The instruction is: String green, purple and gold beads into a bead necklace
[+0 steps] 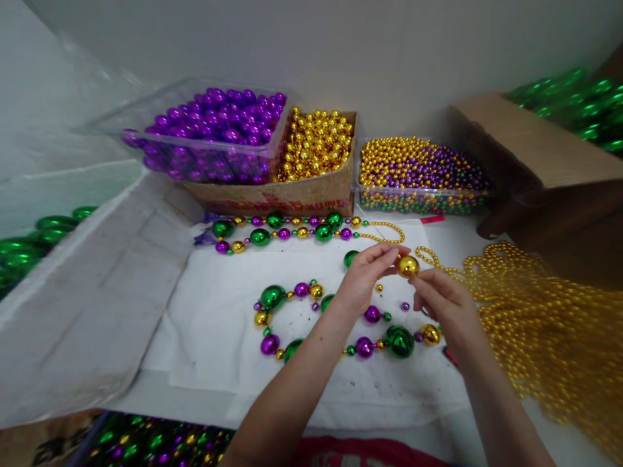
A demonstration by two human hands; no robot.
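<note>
A large shiny gold bead (408, 266) is held up between my two hands over the white cloth. My left hand (370, 271) is closed at its left side, with thumb and fingers pinched together. From the lower right, the fingertips of my right hand (440, 295) grip the same bead. Below them a looped string of green, purple and gold beads (273, 297) lies on the cloth, partly hidden by my left forearm. A loose small gold bead (379, 287) and a small purple bead (405, 306) rest near my hands.
A finished-looking bead necklace (260, 237) lies farther back. Behind it stand a clear tub of purple beads (280, 150), a cardboard box of gold beads (311, 200) and a tub of small mixed beads (423, 191). Gold bead chains (525, 324) pile up at right, beside a brown carton (540, 143).
</note>
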